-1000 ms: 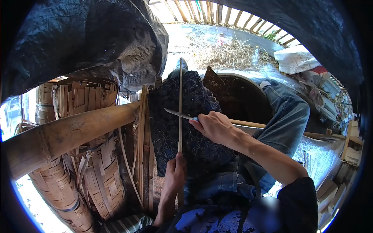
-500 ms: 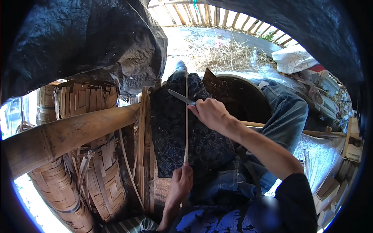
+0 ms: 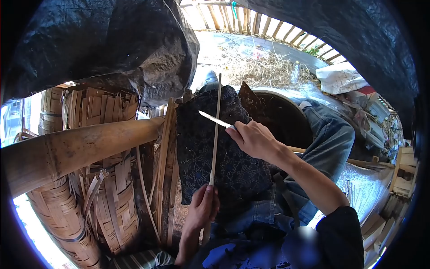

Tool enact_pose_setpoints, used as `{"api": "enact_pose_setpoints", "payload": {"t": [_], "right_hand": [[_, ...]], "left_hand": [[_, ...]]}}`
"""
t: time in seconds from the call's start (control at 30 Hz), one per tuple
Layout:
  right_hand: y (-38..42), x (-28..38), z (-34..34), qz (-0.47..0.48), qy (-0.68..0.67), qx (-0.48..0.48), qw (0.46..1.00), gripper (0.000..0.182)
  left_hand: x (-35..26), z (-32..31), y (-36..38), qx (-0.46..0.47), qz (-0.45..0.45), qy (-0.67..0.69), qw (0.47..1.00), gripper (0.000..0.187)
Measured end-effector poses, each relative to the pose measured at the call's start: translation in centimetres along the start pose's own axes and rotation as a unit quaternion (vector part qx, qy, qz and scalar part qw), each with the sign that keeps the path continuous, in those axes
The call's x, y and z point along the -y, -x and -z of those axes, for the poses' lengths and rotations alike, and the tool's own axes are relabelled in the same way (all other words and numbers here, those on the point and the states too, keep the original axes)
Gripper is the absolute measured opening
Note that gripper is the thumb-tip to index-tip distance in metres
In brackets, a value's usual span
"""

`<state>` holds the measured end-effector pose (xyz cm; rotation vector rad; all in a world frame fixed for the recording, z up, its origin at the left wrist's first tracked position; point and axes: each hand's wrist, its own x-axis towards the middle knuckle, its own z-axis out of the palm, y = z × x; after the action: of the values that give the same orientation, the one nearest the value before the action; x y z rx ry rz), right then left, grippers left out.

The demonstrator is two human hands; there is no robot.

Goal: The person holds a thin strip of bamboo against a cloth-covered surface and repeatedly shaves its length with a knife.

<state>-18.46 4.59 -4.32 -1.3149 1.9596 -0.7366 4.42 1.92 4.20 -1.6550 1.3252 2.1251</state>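
My left hand is closed round the lower end of a thin bamboo strip, which points away from me over my lap. In my right hand is a knife, its pale blade crossing the strip and pointing up and left. The blade overlaps the strip above its middle. Beneath both lies a dark patterned cloth spread over my leg.
To the left, a thick bamboo pole runs across tall woven bamboo baskets. Dark plastic sheeting hangs overhead. A round dark container stands past my right hand. Straw and a clear bottle lie farther off.
My right hand and the knife have moved a little down the strip toward me, and the blade now catches the light. The strip's far end leans slightly more to the right.
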Motion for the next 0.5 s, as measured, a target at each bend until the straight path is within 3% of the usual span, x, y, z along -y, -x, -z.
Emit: {"api": "enact_pose_setpoints", "payload": {"t": [0.13, 0.43, 0.5], "right_hand": [[-0.5, -0.4, 0.1, 0.014, 0.015, 0.011, 1.0, 0.048], [-2.1, -0.6, 0.5, -0.013, 0.046, 0.072, 0.996, 0.054], [-3.1, -1.7, 0.3, -0.03, 0.028, 0.061, 0.997, 0.054]], "left_hand": [[0.4, 0.1, -0.3, 0.007, -0.017, -0.025, 1.0, 0.032], [0.8, -0.3, 1.2, 0.007, -0.008, 0.091, 0.996, 0.027], [0.7, -0.5, 2.6, -0.004, 0.047, 0.106, 0.993, 0.025]]}}
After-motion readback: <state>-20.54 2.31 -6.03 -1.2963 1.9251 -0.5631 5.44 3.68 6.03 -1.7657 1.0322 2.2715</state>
